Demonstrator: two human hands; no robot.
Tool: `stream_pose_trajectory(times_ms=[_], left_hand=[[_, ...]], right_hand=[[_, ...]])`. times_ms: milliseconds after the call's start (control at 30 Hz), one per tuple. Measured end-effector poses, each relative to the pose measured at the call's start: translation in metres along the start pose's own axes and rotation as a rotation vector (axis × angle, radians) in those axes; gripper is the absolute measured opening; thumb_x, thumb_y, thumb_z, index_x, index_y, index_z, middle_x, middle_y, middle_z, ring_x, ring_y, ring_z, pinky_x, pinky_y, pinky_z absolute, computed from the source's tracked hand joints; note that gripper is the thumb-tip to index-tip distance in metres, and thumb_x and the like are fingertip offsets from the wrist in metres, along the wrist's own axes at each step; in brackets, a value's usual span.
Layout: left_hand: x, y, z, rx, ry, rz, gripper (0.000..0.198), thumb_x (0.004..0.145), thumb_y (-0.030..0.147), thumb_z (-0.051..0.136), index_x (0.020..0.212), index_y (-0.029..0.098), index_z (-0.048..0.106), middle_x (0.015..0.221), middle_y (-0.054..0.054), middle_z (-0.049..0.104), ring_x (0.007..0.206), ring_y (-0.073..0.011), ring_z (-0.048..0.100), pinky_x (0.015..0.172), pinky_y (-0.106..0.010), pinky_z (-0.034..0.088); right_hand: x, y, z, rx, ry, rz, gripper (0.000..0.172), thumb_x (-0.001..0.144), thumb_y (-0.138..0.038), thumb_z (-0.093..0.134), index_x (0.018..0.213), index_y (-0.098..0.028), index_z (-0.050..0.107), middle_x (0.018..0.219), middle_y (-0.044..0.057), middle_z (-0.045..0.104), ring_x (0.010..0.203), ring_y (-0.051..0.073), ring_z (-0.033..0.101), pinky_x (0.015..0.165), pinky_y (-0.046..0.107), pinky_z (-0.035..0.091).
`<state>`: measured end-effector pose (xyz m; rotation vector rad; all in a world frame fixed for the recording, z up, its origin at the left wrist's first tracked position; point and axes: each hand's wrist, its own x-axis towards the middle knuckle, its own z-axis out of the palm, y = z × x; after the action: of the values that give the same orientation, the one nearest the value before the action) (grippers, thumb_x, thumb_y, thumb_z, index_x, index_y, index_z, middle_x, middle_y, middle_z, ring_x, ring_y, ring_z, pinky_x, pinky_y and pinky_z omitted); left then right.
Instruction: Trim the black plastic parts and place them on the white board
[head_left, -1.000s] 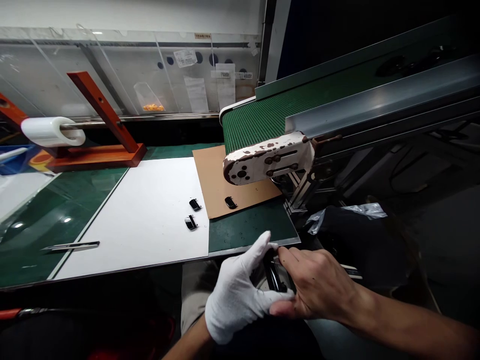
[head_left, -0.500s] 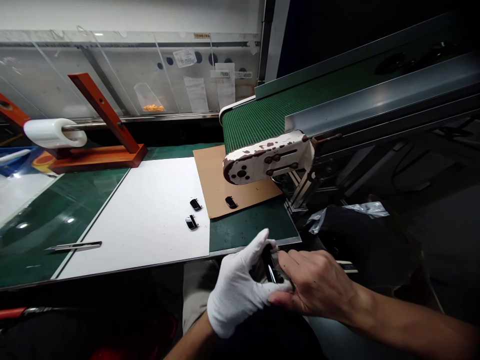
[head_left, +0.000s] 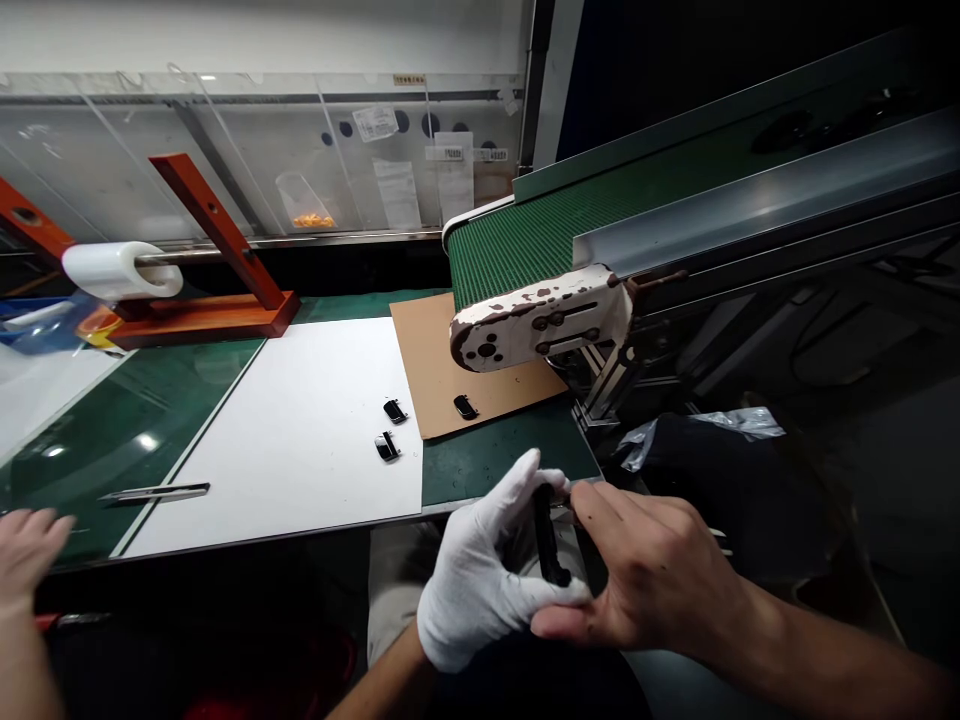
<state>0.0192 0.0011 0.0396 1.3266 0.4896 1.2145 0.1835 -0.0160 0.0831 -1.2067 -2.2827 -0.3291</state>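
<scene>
My left hand (head_left: 480, 570), in a white glove, and my bare right hand (head_left: 645, 575) meet below the table's front edge. Both pinch a small black glossy part (head_left: 546, 535), held upright between the fingertips. Two similar black parts (head_left: 394, 411) (head_left: 386, 446) lie on the white sheet (head_left: 300, 430), and a third black part (head_left: 465, 407) rests on the brown cardboard (head_left: 442, 370) under the conveyor's end.
A green conveyor belt (head_left: 525, 240) slopes up to the right, its chipped white end plate (head_left: 536, 320) overhanging the cardboard. An orange wooden stand (head_left: 202, 270) carries a white film roll (head_left: 120, 270). A metal blade (head_left: 154, 492) lies on the green mat. Another person's hand (head_left: 26, 545) shows at the left edge.
Both my hands lifted slightly with the black part, which now stands more upright. Another person's hand came into view at the lower left.
</scene>
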Motion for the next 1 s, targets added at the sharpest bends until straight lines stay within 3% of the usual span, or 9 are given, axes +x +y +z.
stream_pose_trajectory(times_ms=[133, 433, 733, 1000], left_hand=[[-0.001, 0.002, -0.001, 0.053, -0.018, -0.010, 0.082, 0.066, 0.030, 0.086, 0.137, 0.041, 0.047, 0.124, 0.004, 0.065, 0.114, -0.0158, 0.062, 0.103, -0.022, 0.046], [-0.004, 0.000, -0.007, 0.257, -0.065, -0.044, 0.091, 0.063, 0.026, 0.088, 0.141, 0.037, 0.042, 0.124, 0.000, 0.065, 0.110, -0.0209, 0.064, 0.101, -0.030, 0.050], [-0.004, 0.001, -0.005, 0.401, -0.054, -0.038, 0.089, 0.064, 0.021, 0.087, 0.141, 0.029, 0.044, 0.118, 0.000, 0.068, 0.101, -0.0170, 0.068, 0.093, -0.024, 0.053], [-0.005, -0.005, -0.009, 0.448, -0.032, -0.106, 0.088, 0.063, 0.029, 0.087, 0.141, 0.023, 0.046, 0.116, -0.006, 0.069, 0.100, -0.0225, 0.069, 0.094, -0.031, 0.055]], right_hand=[[-0.001, -0.001, -0.003, 0.001, -0.047, 0.007, 0.083, 0.084, -0.079, 0.021, 0.079, -0.009, 0.063, 0.059, 0.005, 0.057, 0.048, 0.018, 0.058, 0.045, 0.031, 0.035], [-0.007, -0.002, -0.004, -0.019, -0.191, 0.007, 0.078, 0.090, -0.072, 0.016, 0.080, -0.012, 0.064, 0.057, 0.003, 0.057, 0.046, 0.020, 0.060, 0.042, 0.033, 0.028], [-0.009, 0.000, -0.001, -0.097, -0.169, -0.028, 0.076, 0.091, -0.070, 0.010, 0.066, -0.017, 0.058, 0.051, 0.002, 0.054, 0.041, 0.018, 0.055, 0.042, 0.033, 0.023], [-0.012, 0.002, 0.005, -0.113, -0.154, -0.055, 0.077, 0.093, -0.067, 0.008, 0.065, -0.017, 0.059, 0.050, 0.002, 0.053, 0.040, 0.017, 0.053, 0.041, 0.032, 0.023]])
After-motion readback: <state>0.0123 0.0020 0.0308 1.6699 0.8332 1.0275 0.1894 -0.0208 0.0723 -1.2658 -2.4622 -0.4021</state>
